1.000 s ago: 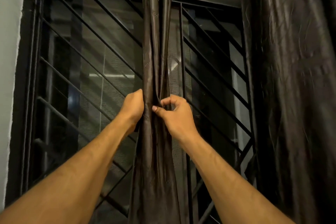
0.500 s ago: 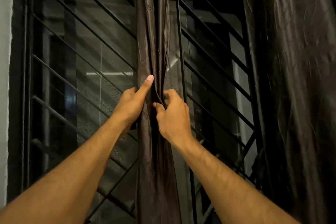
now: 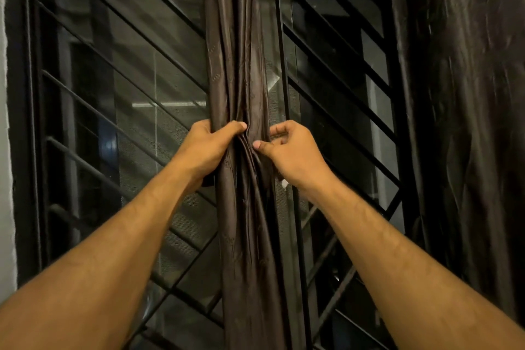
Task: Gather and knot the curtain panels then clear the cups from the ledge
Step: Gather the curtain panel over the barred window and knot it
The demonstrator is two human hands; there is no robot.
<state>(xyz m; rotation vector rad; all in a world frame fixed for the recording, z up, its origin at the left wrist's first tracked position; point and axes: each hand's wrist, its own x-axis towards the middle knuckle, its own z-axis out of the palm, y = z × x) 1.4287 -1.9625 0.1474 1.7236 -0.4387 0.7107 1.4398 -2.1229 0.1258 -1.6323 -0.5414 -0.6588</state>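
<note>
Starting at the far left of the frame, you have a strip of pale wall (image 3: 5, 122) running top to bottom. Next to it stands the dark window grille (image 3: 119, 71), its diagonal bars slanting across mesh and glass through the left half and again right of centre.

Your left forearm enters from the lower left and rises toward the middle. Your left hand (image 3: 208, 148) is wrapped around the gathered curtain panel (image 3: 241, 45) at mid-height in the frame, thumb lying across the front of the bunch and the remaining fingers hidden behind the fabric. That panel hangs as a narrow brown column down the centre of the frame, from the top edge to the bottom edge, pulled into tight vertical folds where you grip it and spreading slightly below.

Your right hand (image 3: 295, 153) sits just right of the bunch, level with the left. Its thumb presses against the right edge of the folds and the forefinger curls above it, pinching the fabric; the other fingers are curled into the palm. Your two hands are close together, separated only by the width of the gathered cloth. Your right forearm leaves through the lower right.

At the far right, a second curtain panel (image 3: 468, 122) hangs loose and wide, filling that side, apart from both hands.
</note>
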